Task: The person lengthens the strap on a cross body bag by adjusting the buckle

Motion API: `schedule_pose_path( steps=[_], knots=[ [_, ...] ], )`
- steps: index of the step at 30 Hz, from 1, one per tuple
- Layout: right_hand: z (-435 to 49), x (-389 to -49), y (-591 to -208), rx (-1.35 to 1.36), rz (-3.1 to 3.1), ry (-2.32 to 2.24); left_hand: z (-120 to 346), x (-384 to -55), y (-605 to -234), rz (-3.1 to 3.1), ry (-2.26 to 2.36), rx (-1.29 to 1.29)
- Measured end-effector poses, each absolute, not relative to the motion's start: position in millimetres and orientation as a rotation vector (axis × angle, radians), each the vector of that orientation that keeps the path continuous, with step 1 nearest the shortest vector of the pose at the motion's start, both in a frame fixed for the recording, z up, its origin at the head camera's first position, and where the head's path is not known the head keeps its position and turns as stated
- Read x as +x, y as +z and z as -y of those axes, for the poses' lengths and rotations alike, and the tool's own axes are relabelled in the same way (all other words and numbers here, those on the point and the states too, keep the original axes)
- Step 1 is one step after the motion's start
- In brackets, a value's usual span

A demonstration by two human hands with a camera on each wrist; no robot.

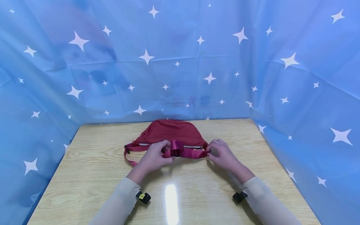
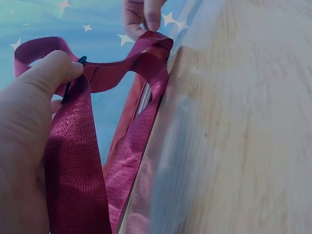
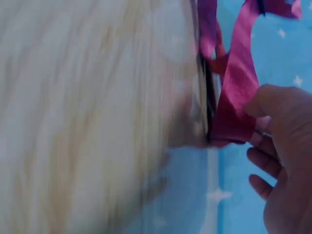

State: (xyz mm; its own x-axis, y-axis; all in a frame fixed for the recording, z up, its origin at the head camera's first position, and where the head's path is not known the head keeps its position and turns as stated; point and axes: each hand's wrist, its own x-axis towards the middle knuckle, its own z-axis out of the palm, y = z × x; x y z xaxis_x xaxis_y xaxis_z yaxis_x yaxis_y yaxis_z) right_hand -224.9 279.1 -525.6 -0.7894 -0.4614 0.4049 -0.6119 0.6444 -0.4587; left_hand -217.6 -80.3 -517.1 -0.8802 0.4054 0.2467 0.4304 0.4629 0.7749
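Observation:
A dark red waist bag (image 1: 174, 131) lies near the table's far edge, its silver zipper (image 1: 192, 147) facing the person. Between the hands, its strap (image 1: 194, 153) forms an upright loop in front of the zipper. The left hand (image 1: 156, 156) pinches the strap at a black slider (image 2: 67, 93), thumb on top. At the bag's right end the right hand (image 1: 222, 154) pinches a strap bend between thumb and finger, the other fingers loosely curled in the right wrist view. More strap with a black buckle (image 1: 127, 150) trails off the bag's left end.
The light wood table (image 1: 84, 187) carries the bag and has a bright glare patch in front. A blue curtain (image 1: 180, 78) with white stars surrounds its back and sides. Each wrist wears a small black camera (image 1: 143, 197).

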Motion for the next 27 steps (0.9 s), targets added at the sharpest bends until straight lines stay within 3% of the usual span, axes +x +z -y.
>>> schedule_pose_path(
  steps=[7,14,27],
  knots=[
    [-244,-214,-515,1.038,2.565,0.794,78,-216,-515,2.653,-1.452,-0.795],
    [-221,-208,-512,0.903,2.716,0.811,77,-215,-514,2.657,-1.452,-0.788],
    [-264,-216,-507,0.814,2.662,0.760,86,-216,-511,2.635,-1.446,-0.739]
  ],
)
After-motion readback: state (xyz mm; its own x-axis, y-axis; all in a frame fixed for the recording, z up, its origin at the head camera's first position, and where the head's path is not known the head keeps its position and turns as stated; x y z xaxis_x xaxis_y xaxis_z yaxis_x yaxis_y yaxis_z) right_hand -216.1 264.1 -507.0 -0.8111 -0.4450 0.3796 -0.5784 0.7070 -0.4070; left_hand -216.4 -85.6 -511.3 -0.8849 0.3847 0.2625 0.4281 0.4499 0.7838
